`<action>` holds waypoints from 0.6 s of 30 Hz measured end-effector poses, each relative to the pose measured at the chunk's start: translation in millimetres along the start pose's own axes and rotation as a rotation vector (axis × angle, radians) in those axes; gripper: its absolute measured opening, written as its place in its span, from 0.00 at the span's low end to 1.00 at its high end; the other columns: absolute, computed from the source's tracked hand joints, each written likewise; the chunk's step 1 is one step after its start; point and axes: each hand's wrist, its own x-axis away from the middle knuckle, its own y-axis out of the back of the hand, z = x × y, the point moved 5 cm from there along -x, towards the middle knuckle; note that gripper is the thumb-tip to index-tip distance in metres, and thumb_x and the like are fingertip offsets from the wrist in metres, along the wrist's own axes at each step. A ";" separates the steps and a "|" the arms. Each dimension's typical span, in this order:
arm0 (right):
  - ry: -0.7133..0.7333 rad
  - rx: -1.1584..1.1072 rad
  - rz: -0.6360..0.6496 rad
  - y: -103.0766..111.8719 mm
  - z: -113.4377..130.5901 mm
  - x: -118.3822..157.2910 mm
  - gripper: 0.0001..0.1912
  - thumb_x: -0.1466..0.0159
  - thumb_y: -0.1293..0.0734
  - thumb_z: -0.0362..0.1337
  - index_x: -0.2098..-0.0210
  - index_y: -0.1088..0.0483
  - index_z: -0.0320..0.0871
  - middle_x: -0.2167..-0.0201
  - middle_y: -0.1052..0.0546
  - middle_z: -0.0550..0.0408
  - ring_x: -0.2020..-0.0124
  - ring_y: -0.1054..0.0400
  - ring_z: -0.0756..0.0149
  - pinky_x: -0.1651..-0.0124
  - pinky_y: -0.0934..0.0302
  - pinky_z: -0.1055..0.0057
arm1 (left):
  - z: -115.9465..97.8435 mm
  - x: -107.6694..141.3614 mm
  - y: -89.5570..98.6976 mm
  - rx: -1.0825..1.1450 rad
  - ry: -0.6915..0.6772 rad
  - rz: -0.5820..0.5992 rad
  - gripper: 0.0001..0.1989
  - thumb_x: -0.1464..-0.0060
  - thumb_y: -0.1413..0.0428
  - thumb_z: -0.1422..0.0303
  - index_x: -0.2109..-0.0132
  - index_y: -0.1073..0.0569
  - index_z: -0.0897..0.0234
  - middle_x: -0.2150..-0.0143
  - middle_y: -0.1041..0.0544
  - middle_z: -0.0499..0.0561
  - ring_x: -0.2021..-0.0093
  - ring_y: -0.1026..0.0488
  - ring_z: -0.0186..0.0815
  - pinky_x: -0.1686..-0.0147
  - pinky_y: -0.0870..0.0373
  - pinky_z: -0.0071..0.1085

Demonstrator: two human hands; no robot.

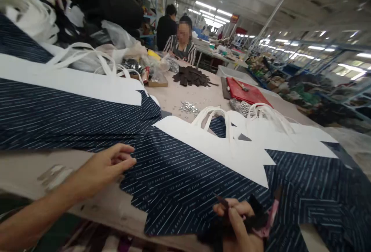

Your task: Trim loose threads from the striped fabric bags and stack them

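My left hand [114, 160] hovers with fingers loosely apart and nothing in it, by the left edge of a navy fabric panel [179, 178] printed with white stripes and lettering. This panel has a white top band [214, 147] and white cord handles [213, 116]. Over the panel's lower right part, my right hand [239, 221] pinches a small dark strip [222, 201] between thumb and finger. A blurred pink tool [269, 219] shows at the same hand; its kind is unclear. Black cloth [213, 234] lies around that hand.
More striped navy panels [66, 113] lie left and right [307, 182]. Toward the back are small metal pieces [189, 107], a dark strip pile [193, 76], a red folder-like item [246, 91] and plastic bags [121, 39]. A person [182, 43] sits across the table.
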 end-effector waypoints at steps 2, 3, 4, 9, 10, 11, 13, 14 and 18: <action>0.023 0.031 -0.029 -0.6 -8.6 -7.4 0.10 0.41 0.23 0.39 0.69 0.27 0.46 0.69 0.18 0.57 0.70 0.22 0.63 0.64 0.25 0.64 | 11.2 25.5 -24.0 0.253 0.232 0.148 0.22 0.53 0.30 0.57 0.54 0.21 0.65 0.62 0.16 0.57 0.63 0.19 0.43 0.66 0.21 0.30; 0.028 0.046 -0.059 -1.2 -11.8 -8.8 0.10 0.41 0.23 0.38 0.69 0.27 0.45 0.68 0.18 0.56 0.70 0.22 0.63 0.63 0.25 0.65 | 16.2 38.3 -34.7 0.377 0.346 0.197 0.24 0.54 0.30 0.56 0.54 0.21 0.67 0.58 0.16 0.61 0.61 0.18 0.45 0.64 0.20 0.33; 0.025 0.059 -0.096 -2.0 -14.4 -9.0 0.10 0.42 0.22 0.38 0.69 0.27 0.44 0.68 0.18 0.55 0.70 0.21 0.64 0.63 0.25 0.67 | 20.2 50.6 -45.0 0.511 0.457 0.248 0.25 0.54 0.29 0.56 0.54 0.21 0.68 0.55 0.16 0.64 0.58 0.18 0.47 0.60 0.19 0.35; -0.013 0.027 -0.167 -9.4 -20.5 -6.3 0.11 0.43 0.22 0.37 0.70 0.27 0.42 0.71 0.19 0.58 0.71 0.23 0.69 0.63 0.27 0.74 | 24.1 81.5 -78.6 0.843 0.734 0.375 0.20 0.51 0.31 0.67 0.52 0.21 0.74 0.49 0.18 0.71 0.51 0.19 0.53 0.53 0.19 0.38; -0.022 0.011 -0.153 -10.3 -20.9 -6.7 0.10 0.43 0.22 0.37 0.70 0.27 0.42 0.71 0.20 0.59 0.71 0.23 0.69 0.62 0.27 0.73 | 24.1 82.1 -83.1 0.864 0.760 0.365 0.18 0.49 0.32 0.69 0.52 0.21 0.75 0.49 0.18 0.72 0.51 0.19 0.53 0.53 0.19 0.37; -0.028 -0.003 -0.142 -10.4 -21.0 -7.3 0.10 0.42 0.23 0.37 0.70 0.27 0.43 0.71 0.20 0.59 0.70 0.23 0.69 0.61 0.27 0.72 | 24.2 81.8 -87.3 0.878 0.784 0.349 0.18 0.48 0.34 0.71 0.52 0.21 0.76 0.49 0.19 0.73 0.51 0.19 0.54 0.54 0.19 0.37; -0.036 -0.022 -0.117 -9.8 -20.6 -8.4 0.09 0.41 0.24 0.37 0.71 0.28 0.43 0.73 0.22 0.60 0.70 0.24 0.69 0.61 0.28 0.70 | 23.1 80.3 -96.0 0.899 0.816 0.325 0.17 0.46 0.36 0.73 0.49 0.23 0.77 0.48 0.19 0.73 0.51 0.18 0.53 0.55 0.19 0.36; -0.037 -0.027 -0.104 -9.4 -20.3 -8.6 0.10 0.40 0.24 0.37 0.72 0.28 0.44 0.74 0.23 0.60 0.70 0.25 0.69 0.61 0.28 0.70 | 21.5 79.0 -100.0 0.905 0.811 0.319 0.18 0.45 0.37 0.73 0.48 0.24 0.77 0.48 0.19 0.73 0.51 0.18 0.53 0.55 0.18 0.36; -0.040 -0.038 -0.062 -8.9 -19.8 -7.1 0.10 0.39 0.26 0.37 0.72 0.29 0.44 0.75 0.24 0.60 0.70 0.26 0.67 0.62 0.29 0.67 | 11.3 72.9 -111.8 0.866 0.745 0.305 0.15 0.41 0.40 0.74 0.47 0.25 0.75 0.50 0.18 0.72 0.54 0.17 0.50 0.59 0.18 0.34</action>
